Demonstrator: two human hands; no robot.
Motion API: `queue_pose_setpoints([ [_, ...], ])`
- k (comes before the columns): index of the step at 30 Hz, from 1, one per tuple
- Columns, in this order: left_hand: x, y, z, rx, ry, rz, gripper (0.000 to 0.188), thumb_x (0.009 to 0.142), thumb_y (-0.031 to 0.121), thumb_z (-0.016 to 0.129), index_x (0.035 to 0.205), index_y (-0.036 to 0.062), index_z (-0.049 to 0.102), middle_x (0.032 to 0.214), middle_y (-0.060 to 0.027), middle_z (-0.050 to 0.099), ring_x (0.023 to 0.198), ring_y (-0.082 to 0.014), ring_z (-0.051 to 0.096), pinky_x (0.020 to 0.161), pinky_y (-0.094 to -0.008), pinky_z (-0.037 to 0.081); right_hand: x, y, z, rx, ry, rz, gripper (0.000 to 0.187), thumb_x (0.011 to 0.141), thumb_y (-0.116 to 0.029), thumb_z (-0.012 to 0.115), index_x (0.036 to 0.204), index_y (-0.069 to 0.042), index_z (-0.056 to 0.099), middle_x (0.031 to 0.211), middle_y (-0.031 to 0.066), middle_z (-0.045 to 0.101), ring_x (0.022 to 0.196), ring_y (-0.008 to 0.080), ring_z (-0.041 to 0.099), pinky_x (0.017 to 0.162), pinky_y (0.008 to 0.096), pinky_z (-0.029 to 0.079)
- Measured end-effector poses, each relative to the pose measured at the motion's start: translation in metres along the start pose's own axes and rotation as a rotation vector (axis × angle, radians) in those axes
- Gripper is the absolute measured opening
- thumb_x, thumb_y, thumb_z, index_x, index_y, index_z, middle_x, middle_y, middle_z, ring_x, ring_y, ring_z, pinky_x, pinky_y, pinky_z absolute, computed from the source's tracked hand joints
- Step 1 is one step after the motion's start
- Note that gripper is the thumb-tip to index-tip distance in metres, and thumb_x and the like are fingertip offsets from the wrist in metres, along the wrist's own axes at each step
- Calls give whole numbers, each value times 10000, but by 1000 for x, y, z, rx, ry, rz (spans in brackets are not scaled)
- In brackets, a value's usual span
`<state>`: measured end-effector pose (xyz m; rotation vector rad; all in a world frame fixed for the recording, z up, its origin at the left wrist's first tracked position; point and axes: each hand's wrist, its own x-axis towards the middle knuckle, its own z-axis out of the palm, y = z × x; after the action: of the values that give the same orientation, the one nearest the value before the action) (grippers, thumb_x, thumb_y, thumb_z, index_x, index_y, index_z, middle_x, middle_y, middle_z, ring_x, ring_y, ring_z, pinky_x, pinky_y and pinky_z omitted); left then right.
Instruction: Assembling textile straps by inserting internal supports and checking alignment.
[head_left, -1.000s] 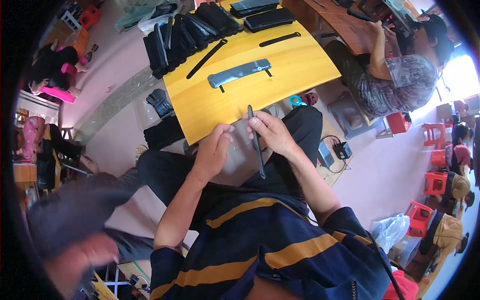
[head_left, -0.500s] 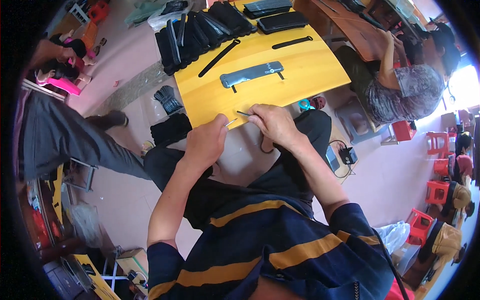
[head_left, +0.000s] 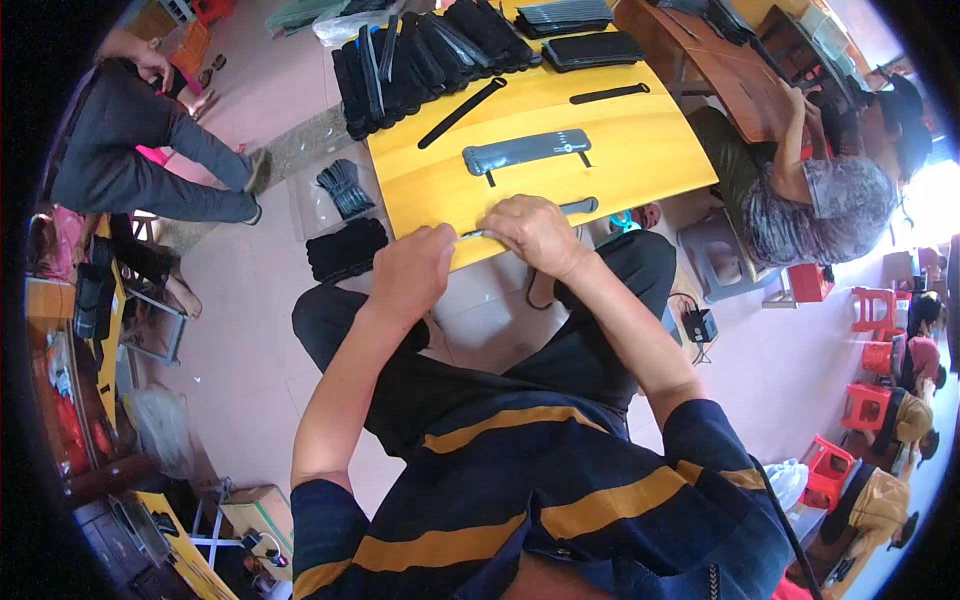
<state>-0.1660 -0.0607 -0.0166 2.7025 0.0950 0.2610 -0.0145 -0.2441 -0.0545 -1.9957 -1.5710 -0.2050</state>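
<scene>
At the near edge of the yellow tabletop (head_left: pixel 630 178) my two hands work close together. My right hand (head_left: pixel 537 232) is closed on a grey strap (head_left: pixel 582 206), whose rounded end with a small hole sticks out to the right. My left hand (head_left: pixel 413 270) is pinched shut beside it; a thin pale strip shows between the hands, but what the left fingers hold is mostly hidden. Farther back lies a glossy dark grey band (head_left: pixel 527 151) with a printed label and two short black tabs below it. Beyond it are a single black strap (head_left: pixel 462 113) and a shorter black strap (head_left: pixel 610 94).
Black straps (head_left: pixel 430 60) are heaped at the table's far left, beside stacked black bundles (head_left: pixel 593 49). More bundles (head_left: pixel 346 250) lie on the floor to the left. A seated co-worker (head_left: pixel 820 205) is at the right, by a brown table (head_left: pixel 700 55). Another person's legs (head_left: pixel 160 150) are at the left.
My right hand has moved left and closer to my left hand. The strap's rounded end now shows beyond it. The person at the left has moved farther away.
</scene>
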Motion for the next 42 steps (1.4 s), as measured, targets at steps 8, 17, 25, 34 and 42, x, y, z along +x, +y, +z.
queue_pose_setpoints([
  [8,1,-6,6,28,-28,-2,110,966,211,611,1028,120,616,864,-126,675,821,-366,685,698,-491,533,-7,-7,8,61,151,-6,80,854,-140,722,908,-84,704,886,80,687,861,299,676,776,410,551],
  [17,3,-7,8,-127,86,-1,145,965,240,630,1034,112,629,855,-131,693,801,-354,693,689,-474,543,0,-5,4,124,4,120,119,938,-167,664,1003,-72,696,932,118,691,906,332,675,808,419,548],
  [25,14,-27,26,-488,-86,-199,186,934,235,668,897,55,697,721,-84,649,613,-203,638,575,-359,494,9,-11,-7,387,-94,235,171,986,-199,626,1059,-53,678,998,136,700,957,353,681,845,423,545],
  [34,15,-28,12,-770,-248,-518,240,966,280,620,941,44,653,720,-98,667,606,-216,650,553,-373,483,-3,0,2,215,-26,168,192,923,-228,689,1011,-65,742,999,104,714,989,322,680,870,434,540],
  [42,-4,-4,-2,-46,-77,-91,132,965,170,572,1075,105,608,885,-171,697,835,-395,689,717,-514,541,0,2,8,175,43,122,132,862,-200,737,924,-88,770,900,75,691,920,288,663,833,413,540],
])
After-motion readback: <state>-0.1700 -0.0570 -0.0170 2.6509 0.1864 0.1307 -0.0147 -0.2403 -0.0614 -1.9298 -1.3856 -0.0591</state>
